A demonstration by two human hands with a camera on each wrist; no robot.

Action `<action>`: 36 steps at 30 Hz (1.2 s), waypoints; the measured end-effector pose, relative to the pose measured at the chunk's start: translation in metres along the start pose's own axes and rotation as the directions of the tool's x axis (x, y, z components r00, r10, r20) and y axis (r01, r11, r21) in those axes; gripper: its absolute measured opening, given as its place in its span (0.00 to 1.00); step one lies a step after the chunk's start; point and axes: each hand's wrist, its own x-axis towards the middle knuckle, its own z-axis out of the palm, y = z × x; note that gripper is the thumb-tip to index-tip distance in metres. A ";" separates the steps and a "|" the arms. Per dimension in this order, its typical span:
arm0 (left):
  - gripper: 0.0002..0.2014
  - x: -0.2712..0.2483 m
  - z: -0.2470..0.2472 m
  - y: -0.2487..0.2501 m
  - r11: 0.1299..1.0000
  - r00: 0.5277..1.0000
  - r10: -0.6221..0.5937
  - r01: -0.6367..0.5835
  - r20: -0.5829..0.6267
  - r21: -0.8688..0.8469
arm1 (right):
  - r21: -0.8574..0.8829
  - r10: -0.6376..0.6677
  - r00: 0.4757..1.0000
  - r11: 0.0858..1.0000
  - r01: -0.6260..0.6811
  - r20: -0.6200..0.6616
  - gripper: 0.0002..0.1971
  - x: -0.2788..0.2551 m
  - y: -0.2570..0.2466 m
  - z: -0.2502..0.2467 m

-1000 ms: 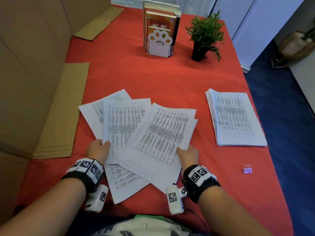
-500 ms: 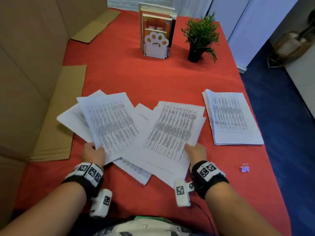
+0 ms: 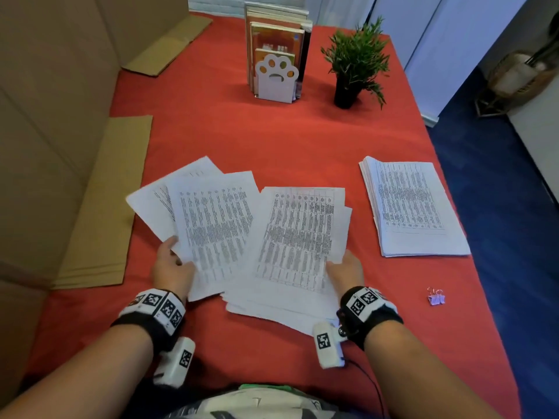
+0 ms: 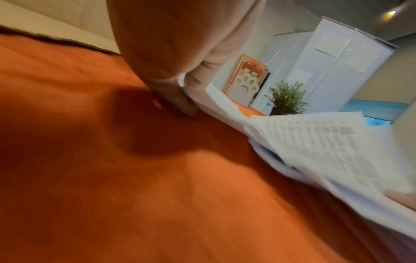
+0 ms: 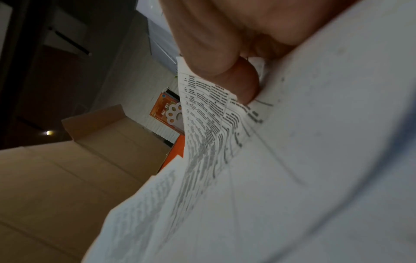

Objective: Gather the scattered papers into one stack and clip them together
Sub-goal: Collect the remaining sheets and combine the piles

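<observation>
Table under a red cloth (image 3: 272,140). On it: neat paper stack (image 3: 414,207) at right, purple binder clip (image 3: 436,297) near the front-right edge, potted plant (image 3: 357,62) and paw-shaped bookend (image 3: 276,80) holding books (image 3: 278,34) at the back. Flat cardboard sheets (image 3: 106,207) lie along the left side, and fanned loose papers (image 3: 257,303) touch the cloth at the front.

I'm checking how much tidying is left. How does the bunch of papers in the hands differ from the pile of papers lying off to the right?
The papers in the hands are fanned out at different angles, while the pile on the right is roughly squared. The left hand and right hand grip the fanned papers; nothing touches the pile. The fanned papers spread wider across the red table than the pile. Both are white sheets printed with dense tables, and neither is clipped; the clip lies apart.
</observation>
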 end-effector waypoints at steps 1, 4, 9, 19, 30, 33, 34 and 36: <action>0.40 0.005 -0.005 0.000 1.000 1.000 -0.011 0.011 -0.018 -0.014 | -0.024 -0.007 1.000 1.000 0.006 -0.023 0.16 -0.001 -0.003 -0.007; 0.46 0.016 -0.018 0.002 1.000 0.998 -0.027 0.026 -0.063 -0.014 | -0.056 -0.035 0.997 0.998 0.031 -0.074 0.29 -0.001 -0.010 -0.030; 0.27 0.024 -0.027 0.004 0.998 0.997 0.029 -0.032 0.066 0.051 | -0.150 -0.075 0.994 0.987 0.062 -0.081 0.33 0.014 -0.012 -0.048; 0.28 -0.007 0.019 0.012 0.990 0.918 0.071 -0.113 0.389 0.086 | -0.105 -0.102 0.983 0.987 0.119 0.152 0.37 0.015 -0.018 -0.013; 0.31 -0.045 0.069 0.030 0.834 0.908 0.003 -0.234 0.419 0.500 | -0.379 -0.113 0.989 0.914 0.142 0.098 0.21 0.005 -0.015 0.010; 0.30 -0.044 0.071 0.032 0.843 0.906 -0.009 -0.221 0.424 0.490 | -0.458 -0.095 0.993 0.881 0.117 0.069 0.27 0.008 -0.019 0.008; 0.31 -0.042 0.070 0.034 0.853 0.908 -0.015 -0.207 0.418 0.479 | -0.481 -0.075 0.996 0.872 0.088 0.046 0.27 0.010 -0.020 0.005; 0.30 -0.037 0.067 0.039 0.874 0.903 -0.008 -0.202 0.429 0.441 | -0.462 -0.056 0.997 0.883 0.077 0.060 0.25 0.008 -0.024 0.004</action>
